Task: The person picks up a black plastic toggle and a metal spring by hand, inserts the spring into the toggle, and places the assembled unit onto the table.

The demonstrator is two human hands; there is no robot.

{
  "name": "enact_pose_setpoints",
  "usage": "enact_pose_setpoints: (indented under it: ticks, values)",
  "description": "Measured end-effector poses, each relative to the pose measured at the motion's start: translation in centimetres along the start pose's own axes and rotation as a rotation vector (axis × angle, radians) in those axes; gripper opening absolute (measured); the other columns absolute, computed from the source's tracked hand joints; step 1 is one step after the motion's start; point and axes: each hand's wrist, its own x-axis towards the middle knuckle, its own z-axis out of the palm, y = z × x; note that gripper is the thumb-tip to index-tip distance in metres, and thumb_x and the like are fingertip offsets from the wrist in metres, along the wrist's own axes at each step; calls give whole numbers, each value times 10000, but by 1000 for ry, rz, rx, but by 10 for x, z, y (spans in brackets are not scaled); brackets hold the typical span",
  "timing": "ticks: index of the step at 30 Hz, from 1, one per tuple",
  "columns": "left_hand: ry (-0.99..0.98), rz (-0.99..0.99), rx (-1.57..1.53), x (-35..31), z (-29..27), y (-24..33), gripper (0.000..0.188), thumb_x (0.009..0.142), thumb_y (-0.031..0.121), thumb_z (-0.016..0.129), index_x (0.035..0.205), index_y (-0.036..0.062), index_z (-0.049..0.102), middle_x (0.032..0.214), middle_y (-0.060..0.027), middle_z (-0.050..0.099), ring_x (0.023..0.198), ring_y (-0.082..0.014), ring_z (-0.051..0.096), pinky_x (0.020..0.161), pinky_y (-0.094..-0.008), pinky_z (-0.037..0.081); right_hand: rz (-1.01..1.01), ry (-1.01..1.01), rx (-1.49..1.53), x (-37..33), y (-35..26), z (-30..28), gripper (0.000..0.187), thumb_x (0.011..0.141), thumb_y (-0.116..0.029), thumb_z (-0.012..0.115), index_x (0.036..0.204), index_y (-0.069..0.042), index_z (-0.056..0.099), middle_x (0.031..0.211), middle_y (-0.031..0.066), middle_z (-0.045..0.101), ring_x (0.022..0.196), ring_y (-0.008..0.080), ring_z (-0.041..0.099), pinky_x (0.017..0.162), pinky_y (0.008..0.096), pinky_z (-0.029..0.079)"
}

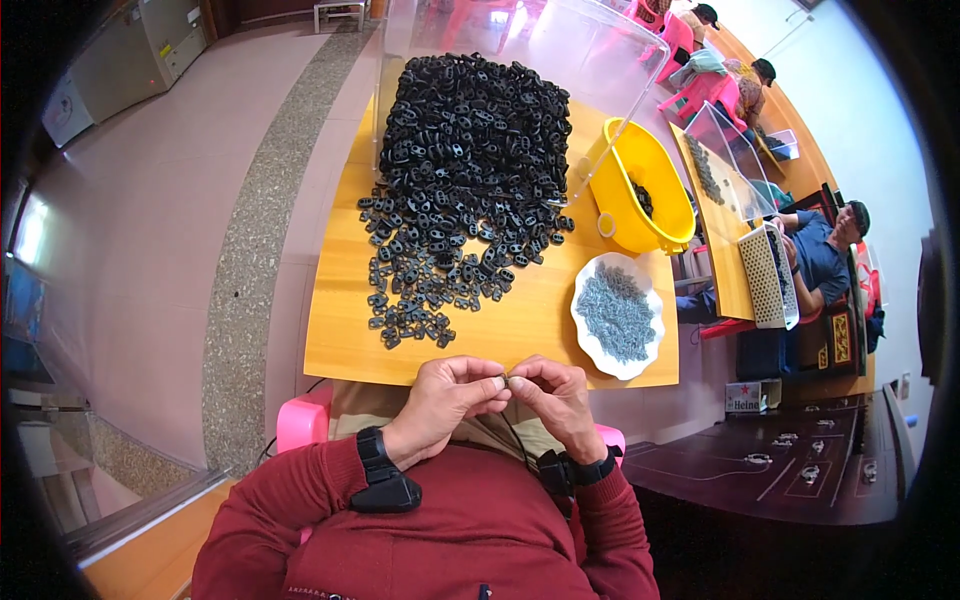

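My left hand (pixel 447 396) and my right hand (pixel 555 395) meet just below the near edge of the wooden table (pixel 520 330). Their fingertips pinch one small dark part (pixel 505 379) between them; it is too small to make out. Beyond them a large heap of black plastic pieces (pixel 465 160) spreads over the table, thinning to scattered pieces toward me. A white dish (pixel 592 345) of small grey metal parts (pixel 617 315) sits to the right of my hands. Both wrists wear black bands, and my sleeves are dark red.
A yellow tub (pixel 645 195) holding a few black pieces stands at the table's far right. Clear plastic sheets (pixel 560 50) rise behind the heap. Other people sit at tables to the right. I sit on a pink chair (pixel 300 420). A dark table (pixel 780 470) lies at the lower right.
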Motion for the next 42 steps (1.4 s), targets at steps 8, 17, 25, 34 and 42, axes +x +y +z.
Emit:
enact_pose_setpoints:
  ticks: [8, 17, 25, 34, 42]
  values:
    - [-11, -12, 35, -1, 0, 2, 175, 875, 30, 627, 1034, -35, 596, 945, -96, 654, 800, -149, 667, 736, -254, 574, 11, -16, 30, 3, 1, -4, 71, 861, -32, 654, 898, 23, 678, 813, 7, 644, 720, 59, 556, 642, 194, 455]
    - [-3, 4, 40, 0, -1, 0, 174, 877, 36, 631, 1033, -32, 595, 926, -93, 659, 784, -146, 666, 726, -252, 570, 65, -40, 32, 3, -2, -6, 81, 862, -60, 664, 883, 18, 673, 813, 7, 641, 725, 55, 551, 644, 194, 447]
    - [4, 48, 74, -1, -1, -1, 147, 873, 26, 628, 1003, -40, 608, 905, -95, 662, 772, -146, 663, 715, -252, 562, 51, -16, 91, 2, -4, 3, 100, 869, -76, 663, 874, 24, 660, 814, 10, 639, 732, 61, 562, 655, 200, 452]
    - [3, 120, 88, -3, -1, -1, 167, 871, 24, 630, 1015, -56, 601, 908, -98, 659, 769, -143, 661, 718, -250, 560, -19, -3, 94, 1, 7, 7, 84, 874, -44, 643, 910, 27, 671, 851, 16, 656, 756, 66, 574, 678, 198, 468]
    - [-7, 134, 13, -1, 0, 1, 161, 886, 15, 609, 1034, -45, 593, 937, -96, 647, 808, -140, 657, 740, -251, 563, 8, -17, 124, 11, -7, 3, 74, 865, -35, 645, 897, 28, 668, 863, 45, 659, 747, 85, 589, 701, 221, 480]
